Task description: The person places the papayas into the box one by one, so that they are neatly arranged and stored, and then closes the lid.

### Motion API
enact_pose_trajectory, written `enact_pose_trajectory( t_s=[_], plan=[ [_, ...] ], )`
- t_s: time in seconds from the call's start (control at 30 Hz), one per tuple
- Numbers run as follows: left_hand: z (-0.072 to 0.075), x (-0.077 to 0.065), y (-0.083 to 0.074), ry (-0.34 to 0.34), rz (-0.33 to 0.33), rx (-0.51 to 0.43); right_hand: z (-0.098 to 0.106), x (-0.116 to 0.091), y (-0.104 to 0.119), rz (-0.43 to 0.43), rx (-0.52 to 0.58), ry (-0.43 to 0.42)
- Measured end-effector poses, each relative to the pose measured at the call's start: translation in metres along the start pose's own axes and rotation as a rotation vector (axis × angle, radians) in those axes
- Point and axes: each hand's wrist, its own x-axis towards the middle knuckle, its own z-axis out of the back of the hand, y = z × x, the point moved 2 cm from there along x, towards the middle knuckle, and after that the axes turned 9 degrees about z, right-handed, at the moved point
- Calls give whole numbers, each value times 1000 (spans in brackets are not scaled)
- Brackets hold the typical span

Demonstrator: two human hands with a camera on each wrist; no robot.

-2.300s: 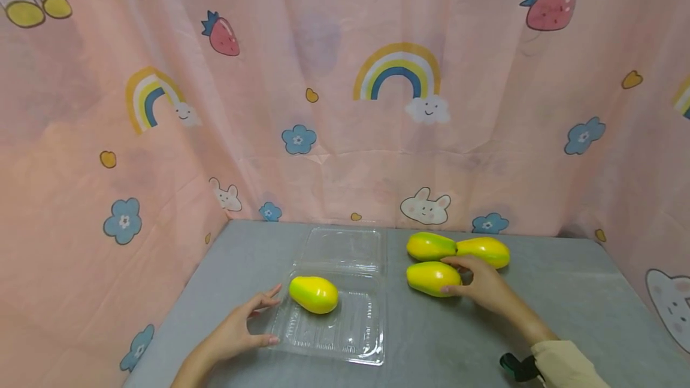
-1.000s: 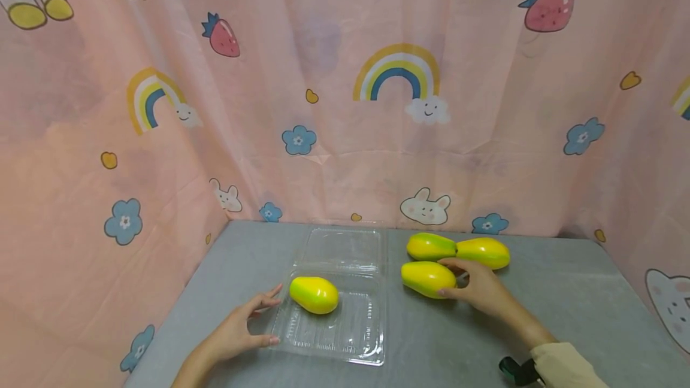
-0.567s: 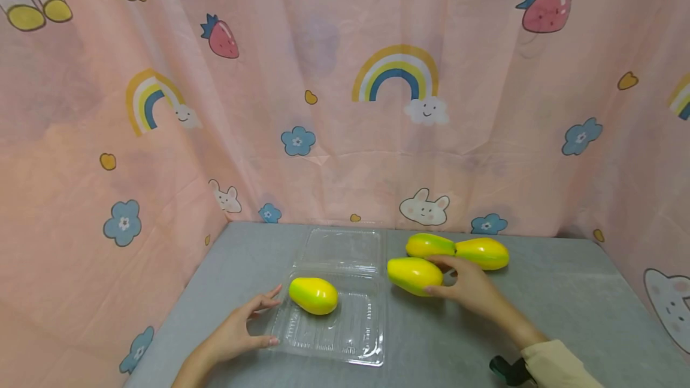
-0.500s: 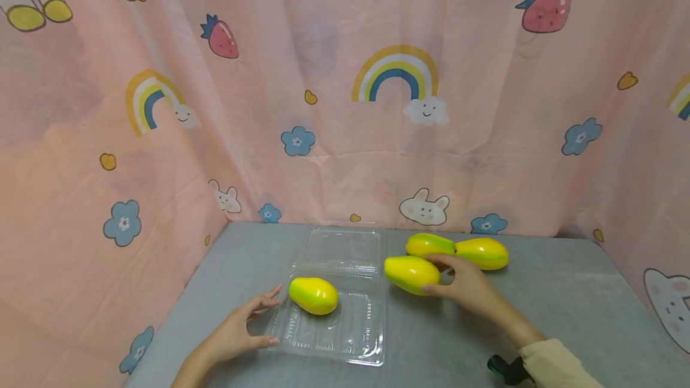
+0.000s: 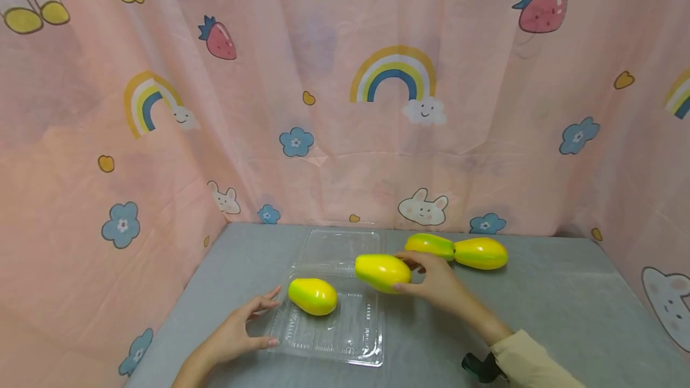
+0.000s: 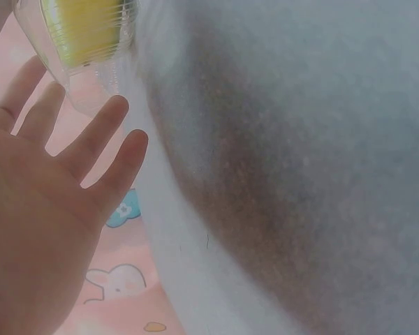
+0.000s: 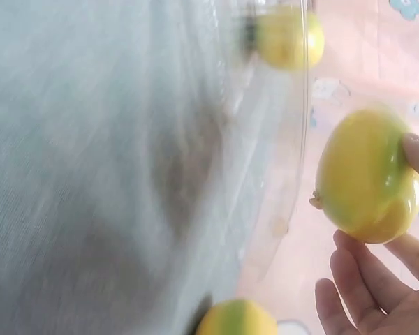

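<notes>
In the head view, my right hand [image 5: 439, 283] grips a yellow-green papaya [image 5: 381, 272] by its right end, over the right side of a clear plastic clamshell box [image 5: 345, 349]. The right wrist view has this papaya [image 7: 366, 174] between the thumb and fingers. Another papaya [image 5: 312, 296] lies in the left part of the box's base. My left hand [image 5: 234, 331] is at the box's left edge, fingers spread and bent a little; whether they touch the plastic is hard to tell. In the left wrist view the left hand [image 6: 49, 167] holds nothing.
Two more papayas, one on the left [image 5: 429, 246] and one on the right [image 5: 481, 253], lie end to end at the back right of the grey table [image 5: 560, 304]. The box's lid [image 5: 341, 248] lies folded back. A patterned pink curtain [image 5: 334, 166] stands behind.
My right hand has lifted the papaya from the table in front of the other two and carried it left to the box. The left hand has stayed in place.
</notes>
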Motion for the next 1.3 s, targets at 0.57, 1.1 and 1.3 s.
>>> enact_pose_trajectory(
  t_s=[0.57, 1.1, 1.3],
  plan=[
    [0, 0, 1, 3, 6, -1, -36, 10, 22, -7, 68, -17],
    [1, 0, 1, -6, -9, -8, -57, 10, 14, 70, 8, -64],
    [0, 0, 1, -4, -19, 1, -61, 9, 16, 82, -5, -55]
  ],
)
